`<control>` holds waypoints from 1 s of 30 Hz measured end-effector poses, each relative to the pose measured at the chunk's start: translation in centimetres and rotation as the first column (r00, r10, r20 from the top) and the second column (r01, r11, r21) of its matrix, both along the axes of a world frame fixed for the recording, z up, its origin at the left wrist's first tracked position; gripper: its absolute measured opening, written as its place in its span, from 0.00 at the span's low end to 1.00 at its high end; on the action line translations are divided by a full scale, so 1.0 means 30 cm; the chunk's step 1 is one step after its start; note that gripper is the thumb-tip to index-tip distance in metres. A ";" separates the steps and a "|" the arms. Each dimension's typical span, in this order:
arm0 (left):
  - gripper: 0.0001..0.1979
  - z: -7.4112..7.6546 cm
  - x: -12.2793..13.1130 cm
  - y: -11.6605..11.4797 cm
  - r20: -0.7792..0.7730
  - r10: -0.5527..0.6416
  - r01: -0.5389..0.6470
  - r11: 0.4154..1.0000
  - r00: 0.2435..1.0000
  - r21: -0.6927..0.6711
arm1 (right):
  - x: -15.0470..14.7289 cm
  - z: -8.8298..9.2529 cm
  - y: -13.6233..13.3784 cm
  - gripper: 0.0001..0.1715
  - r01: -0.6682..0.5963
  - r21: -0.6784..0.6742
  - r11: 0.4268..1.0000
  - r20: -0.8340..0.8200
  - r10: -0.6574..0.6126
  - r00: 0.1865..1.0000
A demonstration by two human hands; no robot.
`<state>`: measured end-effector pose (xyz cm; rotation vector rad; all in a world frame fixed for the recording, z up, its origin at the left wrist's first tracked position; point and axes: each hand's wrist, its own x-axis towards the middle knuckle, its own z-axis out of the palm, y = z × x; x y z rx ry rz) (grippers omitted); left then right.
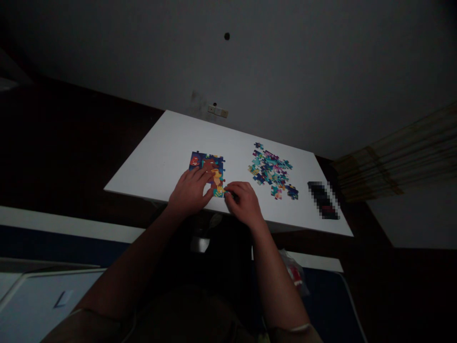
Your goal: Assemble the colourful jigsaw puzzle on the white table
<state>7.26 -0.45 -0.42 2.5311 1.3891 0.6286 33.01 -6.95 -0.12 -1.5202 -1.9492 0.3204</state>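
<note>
A partly joined jigsaw puzzle lies on the white table, showing a brown animal and a yellow figure on dark blue. My left hand rests flat across its lower left part, fingers stretched out, covering some of the picture. At the puzzle's lower right edge, my right hand pinches a small puzzle piece, mostly hidden by the fingers. A loose heap of puzzle pieces, teal, purple and dark blue, is spread to the right of my right hand.
The white table stands against a grey wall with a socket strip. A pixelated dark object lies at the table's right end. Below the near edge, a plastic bag sits by my right forearm. A curtain hangs at right.
</note>
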 end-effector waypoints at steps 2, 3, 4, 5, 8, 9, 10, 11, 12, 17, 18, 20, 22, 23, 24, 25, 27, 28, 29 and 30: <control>0.27 0.003 0.001 0.000 -0.005 0.001 -0.001 1.000 1.000 0.002 | 0.000 0.004 0.000 0.13 -0.003 -0.006 1.000 0.009 0.003 1.000; 0.27 0.004 0.002 -0.001 -0.006 0.002 -0.002 1.000 1.000 0.003 | 0.000 0.006 0.000 0.14 -0.005 -0.011 1.000 0.016 0.006 1.000; 0.27 0.005 0.002 -0.001 -0.007 0.005 -0.005 1.000 1.000 0.003 | 0.001 0.008 -0.001 0.16 -0.006 -0.014 1.000 0.021 0.006 1.000; 0.27 0.006 0.002 -0.001 -0.009 0.009 -0.009 1.000 1.000 0.002 | 0.002 0.009 -0.002 0.18 -0.003 -0.014 1.000 0.023 0.003 1.000; 0.28 0.007 0.002 -0.002 -0.014 0.009 -0.009 1.000 1.000 -0.002 | 0.008 0.010 -0.006 0.26 0.032 -0.003 0.999 0.000 -0.032 1.000; 0.29 0.006 0.001 -0.001 -0.014 0.005 -0.005 1.000 1.000 0.000 | 0.010 0.010 -0.007 0.28 0.048 0.000 0.999 -0.014 -0.048 0.999; 0.29 0.005 0.000 -0.001 -0.014 0.000 0.000 1.000 1.000 0.001 | 0.011 0.010 -0.009 0.29 0.063 -0.001 0.998 -0.025 -0.063 0.998; 0.29 0.004 0.000 -0.001 -0.014 -0.005 0.005 1.000 1.000 0.003 | 0.013 0.010 -0.010 0.30 0.076 -0.004 0.997 -0.033 -0.076 0.997; 0.29 0.002 -0.001 0.000 -0.012 -0.006 0.006 1.000 1.000 0.005 | 0.013 0.010 -0.011 0.31 0.086 -0.007 0.996 -0.037 -0.086 0.996; 0.29 0.001 -0.002 0.001 -0.014 0.004 -0.005 1.000 1.000 -0.015 | 0.014 0.011 -0.010 0.31 0.079 -0.005 0.997 -0.036 -0.080 0.996; 0.29 0.002 -0.001 0.000 -0.017 0.005 -0.005 1.000 1.000 -0.022 | 0.014 0.011 -0.009 0.31 0.076 -0.006 0.997 -0.031 -0.076 0.997; 0.29 0.004 0.000 0.000 -0.022 0.007 -0.008 0.999 1.000 -0.034 | 0.013 0.012 -0.006 0.31 0.073 -0.013 0.997 -0.017 -0.073 0.997; 0.28 0.004 0.001 0.000 -0.021 0.004 -0.005 0.999 1.000 -0.036 | 0.011 0.014 -0.004 0.29 0.067 -0.021 0.997 -0.003 -0.068 0.998; 0.28 0.003 0.001 0.001 -0.017 0.002 -0.003 0.999 1.000 -0.034 | 0.009 0.015 -0.004 0.27 0.063 -0.022 0.998 0.001 -0.063 0.998; 0.28 0.002 0.001 0.001 -0.010 0.001 -0.001 1.000 1.000 -0.029 | 0.006 0.016 -0.004 0.25 0.061 -0.021 0.998 0.004 -0.061 0.998; 0.28 0.000 0.001 0.002 -0.002 -0.001 0.001 1.000 1.000 -0.025 | 0.003 0.016 -0.005 0.24 0.060 -0.019 0.998 0.007 -0.060 0.998; 0.28 -0.004 0.000 0.002 0.013 0.000 0.000 1.000 1.000 -0.015 | -0.002 0.018 -0.006 0.21 0.060 -0.017 0.998 0.015 -0.060 0.998; 0.29 -0.005 0.000 0.002 0.018 0.003 -0.002 1.000 1.000 -0.011 | -0.004 0.018 -0.007 0.21 0.059 -0.017 0.998 0.020 -0.059 0.998; 0.29 -0.005 -0.001 0.002 0.020 0.004 -0.004 1.000 1.000 -0.009 | -0.004 0.018 -0.007 0.20 0.057 -0.018 0.998 0.025 -0.057 0.998; 0.29 -0.004 0.000 0.001 0.018 0.005 -0.005 1.000 1.000 -0.009 | -0.004 0.017 -0.008 0.19 0.054 -0.020 0.998 0.027 -0.053 0.998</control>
